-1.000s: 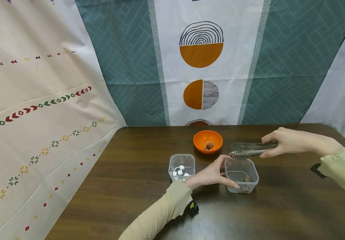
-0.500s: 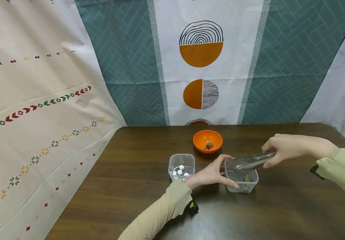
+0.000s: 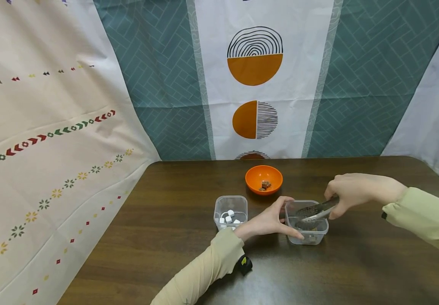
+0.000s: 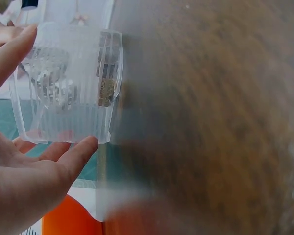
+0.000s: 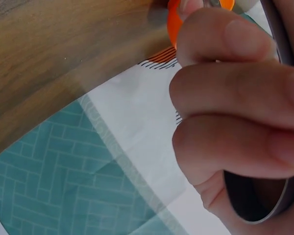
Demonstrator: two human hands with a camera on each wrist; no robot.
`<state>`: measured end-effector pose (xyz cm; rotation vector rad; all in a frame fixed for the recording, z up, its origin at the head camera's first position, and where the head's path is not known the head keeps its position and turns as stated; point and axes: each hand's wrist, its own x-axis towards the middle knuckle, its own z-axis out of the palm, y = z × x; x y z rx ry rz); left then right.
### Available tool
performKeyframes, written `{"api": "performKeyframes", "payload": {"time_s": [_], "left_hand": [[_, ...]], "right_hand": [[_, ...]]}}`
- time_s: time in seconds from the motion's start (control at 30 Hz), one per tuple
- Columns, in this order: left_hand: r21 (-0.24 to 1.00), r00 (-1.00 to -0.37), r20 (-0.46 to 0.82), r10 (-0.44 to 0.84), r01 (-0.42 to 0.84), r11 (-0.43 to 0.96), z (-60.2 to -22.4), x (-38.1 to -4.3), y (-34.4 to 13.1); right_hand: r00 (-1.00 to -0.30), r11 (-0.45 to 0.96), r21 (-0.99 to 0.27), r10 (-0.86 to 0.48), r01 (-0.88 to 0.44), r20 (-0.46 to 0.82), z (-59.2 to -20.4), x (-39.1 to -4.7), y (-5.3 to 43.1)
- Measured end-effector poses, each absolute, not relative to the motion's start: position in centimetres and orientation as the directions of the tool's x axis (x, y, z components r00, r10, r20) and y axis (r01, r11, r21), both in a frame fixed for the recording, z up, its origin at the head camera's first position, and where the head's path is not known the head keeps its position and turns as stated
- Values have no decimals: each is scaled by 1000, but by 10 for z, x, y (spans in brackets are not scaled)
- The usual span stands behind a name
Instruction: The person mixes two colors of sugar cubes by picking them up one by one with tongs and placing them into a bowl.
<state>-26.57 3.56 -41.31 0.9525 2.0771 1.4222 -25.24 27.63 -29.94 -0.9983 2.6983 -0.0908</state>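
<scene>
My left hand grips a clear plastic container by its left side, thumb at the near wall and fingers at the far wall. In the left wrist view, small brown pieces show through the ribbed wall at the bottom. My right hand holds metal tongs with fingers curled round them. The tongs slant down leftward, their tips inside the container, close to the pieces. Curled fingers and the looped end of the tongs fill the right of the right wrist view.
Left of my left hand stands a second clear container with several white cubes. Behind it, an orange bowl holds a few brown pieces. A patterned cloth hangs past the far edge of the wooden table.
My right hand has moved left and slightly down, bringing the tongs from above the container's far rim down into it. The left hand stays in place on the container.
</scene>
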Motion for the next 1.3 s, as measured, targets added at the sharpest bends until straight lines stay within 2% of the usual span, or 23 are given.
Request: {"api": "performKeyframes", "payload": {"time_s": [0.7,1.07,1.3], "left_hand": [[933,-654,27,756,288,216,-414,-266,36],[935,-639,30,768,289,205,-415,-267,35],[935,-643,39,765,294,199,-415,-267,36]], "right_hand": [[-746,758,61,-620,-650,-243,-300,-246,246],[-783,802,24,-576,-597,-234,-301,-240,238],[-759,781,9,-605,-625,-241,-304,-243,241]]}}
